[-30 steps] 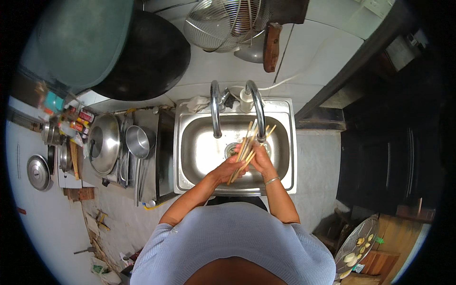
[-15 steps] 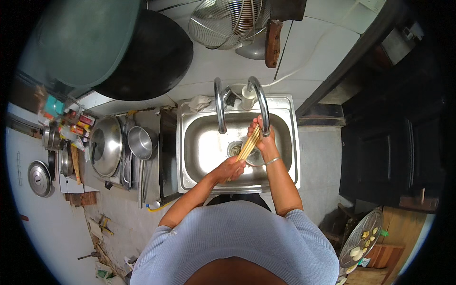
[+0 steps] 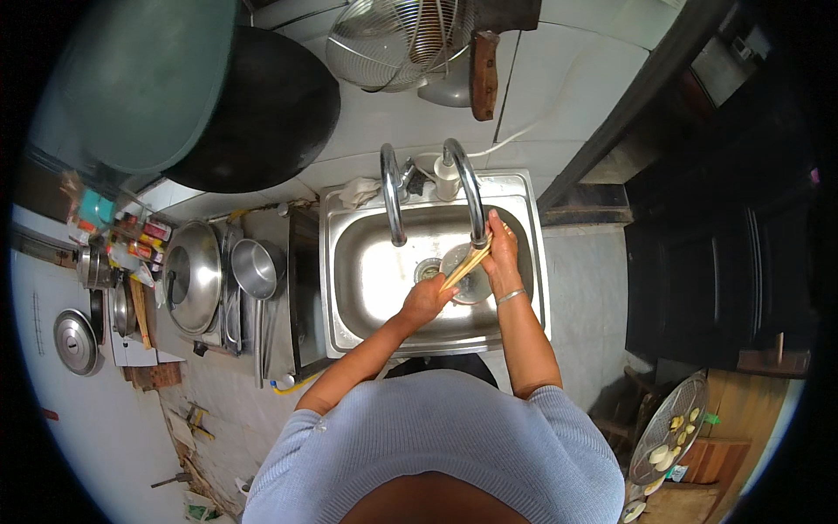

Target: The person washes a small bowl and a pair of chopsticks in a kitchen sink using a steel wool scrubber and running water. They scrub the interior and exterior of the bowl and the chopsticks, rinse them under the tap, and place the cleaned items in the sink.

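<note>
Both hands hold a bundle of light wooden chopsticks slantwise over a stainless steel sink. My left hand is closed round the lower left end. At the upper right end, my right hand holds the sticks, with its fingers partly hidden behind them; a bracelet is on that wrist. The right curved tap ends just above the chopsticks, near my right hand. Beneath them a round, shallow dish-like thing lies in the basin beside the drain.
A second curved tap stands to the left. Left of the sink are a saucepan and a lidded pan. A wok, a wire strainer and a cleaver hang on the wall. Dark cabinets stand right.
My left hand has moved up along the chopsticks, closer to my right hand. The right hand has shifted to the right of the tap's end, its fingers less wrapped round the bundle.
</note>
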Tool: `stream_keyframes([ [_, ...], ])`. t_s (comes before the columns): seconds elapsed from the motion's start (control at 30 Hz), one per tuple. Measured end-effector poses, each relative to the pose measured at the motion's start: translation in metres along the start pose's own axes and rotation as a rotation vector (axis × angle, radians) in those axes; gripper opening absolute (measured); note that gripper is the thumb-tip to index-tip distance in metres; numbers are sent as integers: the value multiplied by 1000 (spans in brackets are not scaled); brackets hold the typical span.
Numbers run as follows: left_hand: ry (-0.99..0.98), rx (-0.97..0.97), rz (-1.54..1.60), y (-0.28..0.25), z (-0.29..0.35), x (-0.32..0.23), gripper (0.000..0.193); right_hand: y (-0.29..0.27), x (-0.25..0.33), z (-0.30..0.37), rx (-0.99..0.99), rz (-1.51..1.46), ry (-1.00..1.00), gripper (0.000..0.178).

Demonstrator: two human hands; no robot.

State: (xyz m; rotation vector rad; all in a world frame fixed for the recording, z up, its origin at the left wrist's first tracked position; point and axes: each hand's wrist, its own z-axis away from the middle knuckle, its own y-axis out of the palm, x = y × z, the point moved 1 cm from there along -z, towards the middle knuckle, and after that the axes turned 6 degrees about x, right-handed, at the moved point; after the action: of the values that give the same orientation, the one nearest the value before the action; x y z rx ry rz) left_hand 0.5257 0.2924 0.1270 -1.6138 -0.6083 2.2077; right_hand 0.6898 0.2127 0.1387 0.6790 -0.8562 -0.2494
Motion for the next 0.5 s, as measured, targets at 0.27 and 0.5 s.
stream_keyframes([
  [0.27,18,95,25,8,-34,6,39,13,26,34,188,-45,-220,35],
  [0.5,1,8,-43,2,-91,-17,36,6,83,14,122,-130,-409,30],
])
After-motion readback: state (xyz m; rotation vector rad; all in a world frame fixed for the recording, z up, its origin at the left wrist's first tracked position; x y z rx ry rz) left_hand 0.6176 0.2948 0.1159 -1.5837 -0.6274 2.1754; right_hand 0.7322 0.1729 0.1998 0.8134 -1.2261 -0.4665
